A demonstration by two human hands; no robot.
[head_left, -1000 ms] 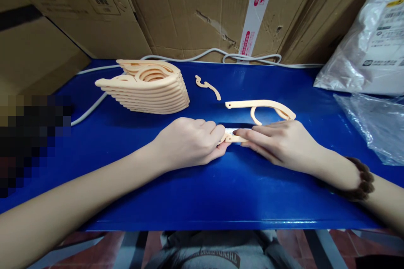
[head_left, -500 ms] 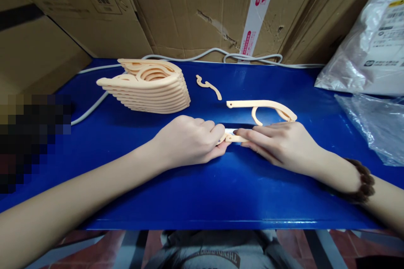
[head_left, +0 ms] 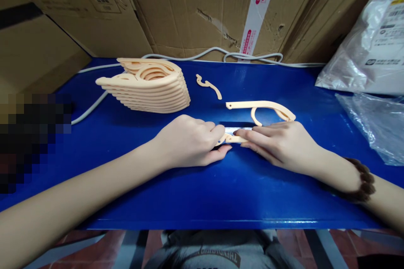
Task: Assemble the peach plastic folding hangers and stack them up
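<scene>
My left hand (head_left: pixel 192 141) is closed on a small peach plastic piece (head_left: pixel 221 138) at the middle of the blue table, its thumb stretched out below the piece. My right hand (head_left: pixel 277 143) grips a peach plastic arm (head_left: pixel 235 139), whose holed end lies against that piece. A shiny strip (head_left: pixel 232 130) shows just behind the two parts. Beyond my right hand lies a curved peach arm with a hook (head_left: pixel 252 104). A small loose peach hook (head_left: pixel 209 85) is farther back. To the left stands a stack of folded peach hangers (head_left: pixel 151 88).
Cardboard boxes (head_left: pixel 189 8) stand along the back of the blue table (head_left: pixel 195 197). A white cable (head_left: pixel 202 55) runs in front of them. Plastic bags (head_left: pixel 356 59) lie at the right. A pixelated patch covers the left edge.
My left thumb has moved down, away from the peach piece, and more of the piece shows. My right hand has hardly moved.
</scene>
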